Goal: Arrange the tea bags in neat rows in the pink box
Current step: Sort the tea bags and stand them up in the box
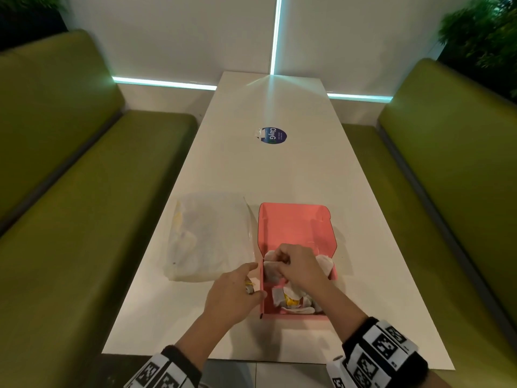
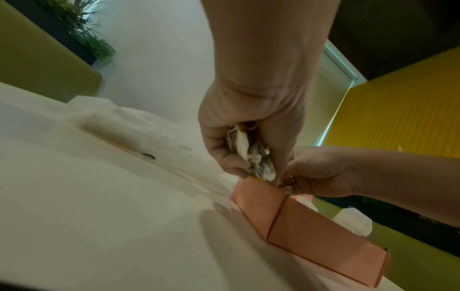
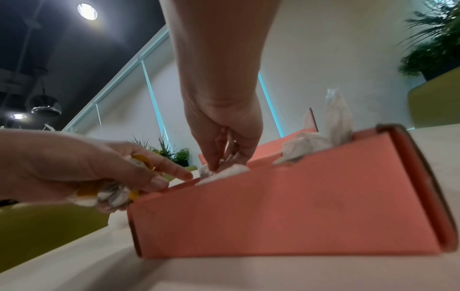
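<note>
I am watching the right hand [image 1: 296, 264] reaching down into the pink box [image 1: 298, 228], its fingers [image 3: 216, 155] narrowed to a pinch on one tea bag [image 1: 272, 271] at the box's far left corner. That bag is standing on edge, its flat face toward me and its long axis running roughly across the box; I judge it is being seated upright so a row can start against the left wall.

The left hand [image 1: 233, 292] is waiting just beside the box's left wall, outside it, fingers [image 2: 225, 155] curled round a crumpled bundle of tea bags [image 2: 251, 155] with yellow tags showing. I take it as the supply, kept close so the right hand can draw from it; the index finger is lying along the box's rim, likely steadying it.

More tea bags [image 1: 293, 301] are lying loose in the near part of the box, pointing every way, and others [image 3: 321, 135] are poking above the right wall. No neat row is showing yet.

Left of the box, a clear plastic bag [image 1: 207, 239] is lying flat on the white tabletop [image 1: 279, 169]. The box's lid is standing open at the far side.
</note>
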`<move>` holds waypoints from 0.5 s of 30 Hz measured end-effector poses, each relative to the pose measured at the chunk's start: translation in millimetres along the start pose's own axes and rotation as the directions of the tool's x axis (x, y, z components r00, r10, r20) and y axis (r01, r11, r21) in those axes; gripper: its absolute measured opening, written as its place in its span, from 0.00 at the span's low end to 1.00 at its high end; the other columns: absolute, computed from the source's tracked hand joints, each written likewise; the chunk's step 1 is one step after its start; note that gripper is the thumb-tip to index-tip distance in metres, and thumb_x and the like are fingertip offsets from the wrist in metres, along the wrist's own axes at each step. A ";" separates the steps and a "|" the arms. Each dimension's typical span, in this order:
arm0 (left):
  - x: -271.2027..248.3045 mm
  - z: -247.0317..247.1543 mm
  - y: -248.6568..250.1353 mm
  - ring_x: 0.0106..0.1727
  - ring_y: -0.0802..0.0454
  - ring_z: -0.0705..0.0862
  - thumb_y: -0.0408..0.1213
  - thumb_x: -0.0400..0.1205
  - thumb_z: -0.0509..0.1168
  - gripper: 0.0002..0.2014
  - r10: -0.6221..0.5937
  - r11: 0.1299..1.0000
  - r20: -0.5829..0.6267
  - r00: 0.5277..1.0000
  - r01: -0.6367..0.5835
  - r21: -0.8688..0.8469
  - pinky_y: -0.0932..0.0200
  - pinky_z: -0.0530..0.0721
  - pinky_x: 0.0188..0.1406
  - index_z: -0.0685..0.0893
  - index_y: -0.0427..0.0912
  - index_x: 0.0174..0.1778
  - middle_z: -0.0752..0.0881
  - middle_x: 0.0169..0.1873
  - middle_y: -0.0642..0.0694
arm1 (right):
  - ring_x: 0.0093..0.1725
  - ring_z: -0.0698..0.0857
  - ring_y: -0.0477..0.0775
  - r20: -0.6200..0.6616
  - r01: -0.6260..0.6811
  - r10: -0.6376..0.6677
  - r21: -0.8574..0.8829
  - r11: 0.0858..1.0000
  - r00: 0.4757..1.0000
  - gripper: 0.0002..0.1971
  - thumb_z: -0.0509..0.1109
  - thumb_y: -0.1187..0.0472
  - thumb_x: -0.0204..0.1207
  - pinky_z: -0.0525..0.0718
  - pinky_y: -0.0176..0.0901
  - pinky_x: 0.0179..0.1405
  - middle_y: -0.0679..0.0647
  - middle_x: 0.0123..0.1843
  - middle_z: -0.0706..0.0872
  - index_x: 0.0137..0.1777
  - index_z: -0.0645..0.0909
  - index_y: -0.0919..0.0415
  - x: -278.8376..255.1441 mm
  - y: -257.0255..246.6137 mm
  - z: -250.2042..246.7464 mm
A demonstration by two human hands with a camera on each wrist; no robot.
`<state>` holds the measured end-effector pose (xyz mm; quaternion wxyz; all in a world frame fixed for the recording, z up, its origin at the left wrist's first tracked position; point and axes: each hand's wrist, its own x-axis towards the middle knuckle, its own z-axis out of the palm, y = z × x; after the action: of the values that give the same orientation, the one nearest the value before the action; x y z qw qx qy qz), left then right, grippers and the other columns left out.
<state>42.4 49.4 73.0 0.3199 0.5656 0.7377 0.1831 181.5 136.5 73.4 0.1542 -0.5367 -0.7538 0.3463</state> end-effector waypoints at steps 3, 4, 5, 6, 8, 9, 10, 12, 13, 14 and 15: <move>-0.5 -1.2 1.4 0.61 0.50 0.81 0.49 0.77 0.70 0.29 0.002 1.000 0.000 1.000 -0.002 0.010 0.58 0.78 0.58 0.70 0.57 0.74 0.83 0.61 0.49 | 0.42 0.79 0.49 -0.095 0.025 -0.032 -0.075 0.997 0.995 0.07 0.73 0.62 0.73 0.76 0.36 0.42 0.54 0.42 0.83 0.46 0.83 0.67 -0.8 1.6 8.8; -0.7 -1.8 2.1 0.61 0.50 0.81 0.49 0.77 0.69 0.29 0.005 1.000 -0.003 1.000 -0.005 0.009 0.59 0.78 0.58 0.70 0.57 0.74 0.83 0.61 0.49 | 0.43 0.79 0.51 -0.116 0.026 -0.040 -0.116 0.993 0.992 0.08 0.73 0.61 0.73 0.77 0.38 0.44 0.56 0.45 0.82 0.46 0.82 0.66 -0.8 3.1 11.6; -1.0 -2.1 2.4 0.61 0.51 0.81 0.49 0.77 0.69 0.29 0.005 1.000 -0.003 1.000 -0.005 0.007 0.59 0.78 0.58 0.69 0.57 0.74 0.83 0.61 0.50 | 0.45 0.80 0.53 -0.132 0.019 -0.036 -0.134 0.991 0.991 0.08 0.72 0.61 0.73 0.78 0.41 0.47 0.57 0.47 0.80 0.47 0.82 0.65 -0.8 4.7 13.9; -1.4 -2.4 2.8 0.61 0.51 0.81 0.49 0.77 0.69 0.29 0.007 1.000 -0.003 1.000 -0.007 0.007 0.59 0.78 0.58 0.69 0.57 0.74 0.83 0.62 0.50 | 0.45 0.80 0.54 -0.147 0.008 -0.028 -0.138 0.990 0.989 0.07 0.72 0.61 0.73 0.80 0.43 0.49 0.56 0.48 0.79 0.47 0.82 0.64 -0.9 6.3 15.5; -2.3 -3.0 3.7 0.61 0.51 0.81 0.50 0.77 0.69 0.29 0.008 1.000 -0.001 1.000 -0.008 0.011 0.60 0.78 0.58 0.69 0.57 0.74 0.83 0.62 0.50 | 0.44 0.81 0.53 -0.175 -0.015 -0.009 -0.132 0.991 0.985 0.05 0.72 0.61 0.74 0.82 0.47 0.49 0.55 0.47 0.79 0.47 0.81 0.62 -1.2 7.9 16.8; -2.8 -3.2 4.3 0.61 0.51 0.81 0.50 0.77 0.69 0.29 0.007 1.000 0.002 1.000 -0.007 0.013 0.60 0.79 0.58 0.69 0.57 0.74 0.83 0.62 0.50 | 0.43 0.81 0.52 -0.183 -0.024 0.003 -0.114 0.993 0.983 0.04 0.71 0.62 0.74 0.83 0.47 0.48 0.55 0.45 0.81 0.45 0.80 0.60 -1.5 7.7 16.4; -3.2 -3.6 4.6 0.60 0.51 0.81 0.50 0.77 0.69 0.29 0.007 1.000 0.003 1.000 -0.007 0.014 0.60 0.79 0.57 0.69 0.57 0.74 0.83 0.61 0.49 | 0.42 0.81 0.52 -0.188 -0.027 0.010 -0.087 0.996 0.982 0.03 0.71 0.62 0.74 0.84 0.47 0.48 0.53 0.44 0.82 0.44 0.80 0.59 -1.6 7.7 16.1; -3.2 -4.1 4.4 0.59 0.51 0.82 0.51 0.77 0.69 0.29 0.004 1.000 0.008 1.000 -0.004 0.012 0.60 0.79 0.56 0.69 0.57 0.74 0.83 0.60 0.49 | 0.41 0.82 0.51 -0.176 -0.036 0.027 -0.050 0.998 0.984 0.03 0.71 0.64 0.74 0.85 0.47 0.47 0.52 0.40 0.83 0.43 0.78 0.58 -1.9 6.2 14.9; -3.2 -4.4 4.3 0.59 0.51 0.82 0.51 0.77 0.69 0.29 0.002 1.000 0.011 1.000 -0.002 0.014 0.59 0.79 0.55 0.68 0.57 0.74 0.83 0.60 0.49 | 0.41 0.82 0.51 -0.168 -0.035 0.026 -0.051 0.998 0.985 0.05 0.70 0.65 0.74 0.85 0.48 0.47 0.51 0.40 0.82 0.43 0.77 0.57 -2.4 4.8 14.1; -3.0 -4.8 4.5 0.59 0.51 0.82 0.51 0.77 0.70 0.30 0.001 1.000 0.011 1.000 -0.001 0.018 0.59 0.79 0.55 0.68 0.56 0.74 0.83 0.60 0.49 | 0.42 0.82 0.52 -0.167 -0.029 0.018 -0.061 0.998 0.986 0.06 0.69 0.66 0.74 0.85 0.48 0.46 0.51 0.40 0.82 0.43 0.75 0.56 -3.0 3.5 13.5; -2.9 -4.9 4.4 0.58 0.51 0.82 0.51 0.76 0.70 0.30 -0.002 1.000 0.010 1.000 0.002 0.021 0.59 0.79 0.55 0.68 0.56 0.74 0.83 0.59 0.49 | 0.42 0.81 0.53 -0.174 -0.017 0.003 -0.077 0.997 0.985 0.06 0.68 0.66 0.74 0.83 0.47 0.44 0.51 0.41 0.81 0.44 0.74 0.56 -4.0 2.6 12.5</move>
<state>42.6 48.4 80.1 0.3180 0.5691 0.7385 0.1721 177.3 128.9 63.2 0.1963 -0.5742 -0.7479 0.2691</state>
